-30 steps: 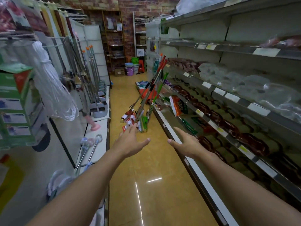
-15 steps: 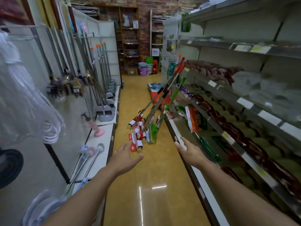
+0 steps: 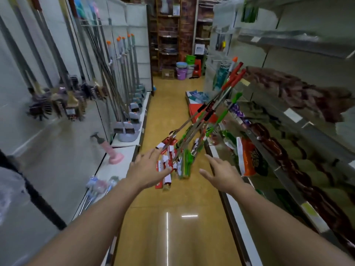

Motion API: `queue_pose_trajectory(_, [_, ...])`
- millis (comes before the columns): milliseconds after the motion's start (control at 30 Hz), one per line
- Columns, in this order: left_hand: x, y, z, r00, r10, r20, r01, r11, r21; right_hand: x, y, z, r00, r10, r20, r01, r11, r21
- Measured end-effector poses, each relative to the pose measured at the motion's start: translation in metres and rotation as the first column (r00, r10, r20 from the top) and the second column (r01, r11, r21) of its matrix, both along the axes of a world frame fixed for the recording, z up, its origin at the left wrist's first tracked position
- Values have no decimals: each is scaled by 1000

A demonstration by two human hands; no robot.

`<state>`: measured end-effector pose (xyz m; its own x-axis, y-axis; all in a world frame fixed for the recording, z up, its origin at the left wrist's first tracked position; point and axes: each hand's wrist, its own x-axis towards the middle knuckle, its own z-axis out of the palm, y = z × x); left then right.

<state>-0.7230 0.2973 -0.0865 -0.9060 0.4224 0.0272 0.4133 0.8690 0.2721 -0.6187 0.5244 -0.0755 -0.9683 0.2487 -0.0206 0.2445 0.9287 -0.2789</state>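
I stand in a shop aisle. Both arms reach forward with nothing in either hand. My left hand (image 3: 148,168) has its fingers spread, just short of a bundle of long-handled mops (image 3: 199,123) that stand on the floor and lean right against the shelving. Their heads carry red-and-white and green sleeves (image 3: 173,162); the handle ends are red, green and orange. My right hand (image 3: 221,172) is open, fingers straight, to the right of the mop heads and near the base of the right shelf.
The left wall holds hanging brooms (image 3: 57,100) and mops standing in grey bases (image 3: 130,129), with a pink plunger (image 3: 113,152) on the low white ledge. Right shelves (image 3: 288,143) carry dark packaged goods and an orange bag (image 3: 247,158). Buckets (image 3: 181,71) stand at the aisle's far end.
I have moved up the aisle, so the leaning mops are much closer. Both hands stay open and outstretched, the left now nearly at the mop heads.
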Motion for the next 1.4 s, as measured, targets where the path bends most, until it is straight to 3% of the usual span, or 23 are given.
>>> queue_pose_trajectory(167, [-106,23,-21,996,-29,79,29,1000,1,-98,16,-21,998,-60,31,63,992,-107])
queue_pose_trajectory(333, [-232,32,-4,992,-79,101,82,996,-24,-217,30,-15,991,-103,81,107,993,-49])
queue_pose_trajectory(600, [-383,64,2,984,-136,111,141,989,-35,-368,50,-15,981,-150,121,162,982,-101])
queue_pose_trajectory(1000, [-591,178,-6,973,-194,121,202,977,-63,-567,159,-45,965,-173,199,214,955,-206])
queue_pose_trajectory(1400, [-732,302,-8,929,-331,168,342,939,-41,-684,259,-47,920,-313,235,364,905,-219])
